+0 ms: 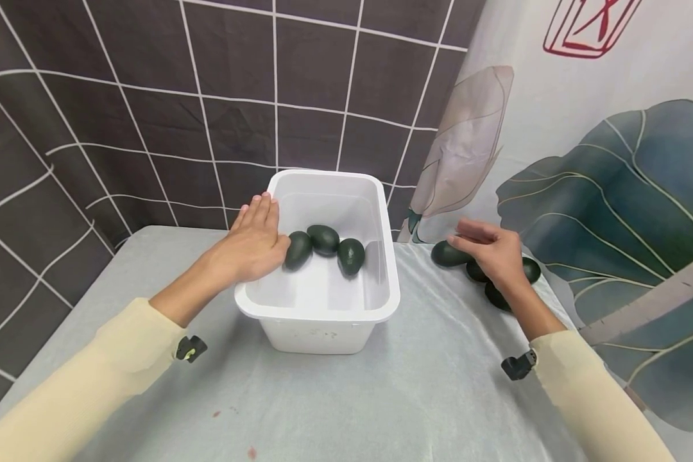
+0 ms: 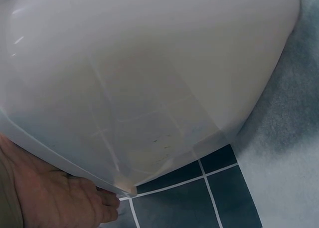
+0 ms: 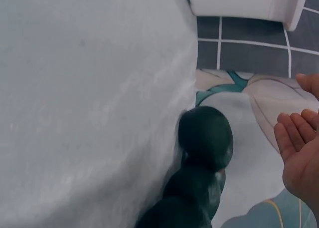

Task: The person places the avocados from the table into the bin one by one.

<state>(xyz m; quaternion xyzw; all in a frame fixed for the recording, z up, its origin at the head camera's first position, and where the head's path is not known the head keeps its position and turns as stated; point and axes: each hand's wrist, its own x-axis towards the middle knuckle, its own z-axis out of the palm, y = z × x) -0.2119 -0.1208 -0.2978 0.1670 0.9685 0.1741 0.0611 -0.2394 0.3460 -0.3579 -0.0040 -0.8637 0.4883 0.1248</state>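
Observation:
A white plastic tub [image 1: 317, 314] stands on the cloth-covered table, with three dark green avocados [image 1: 351, 258] on its floor. My left hand [image 1: 253, 242] lies along the tub's left rim, its fingers straight and together; from the left wrist view, the palm side of the hand [image 2: 65, 200] shows against the rim. Over at the right, several more avocados [image 1: 447, 255] lie in a cluster. My right hand [image 1: 493, 252] hovers over them, partly covering them, with loosely bent fingers and nothing held. The right wrist view has that hand [image 3: 304, 148] beside and apart from the avocados [image 3: 207, 138].
A grey cloth [image 1: 335, 404] covers the table. Behind it hangs a dark backdrop with a white grid [image 1: 231, 128]. A pale curtain with large blue-green leaves [image 1: 629, 192] hangs along the right, close to the avocado cluster.

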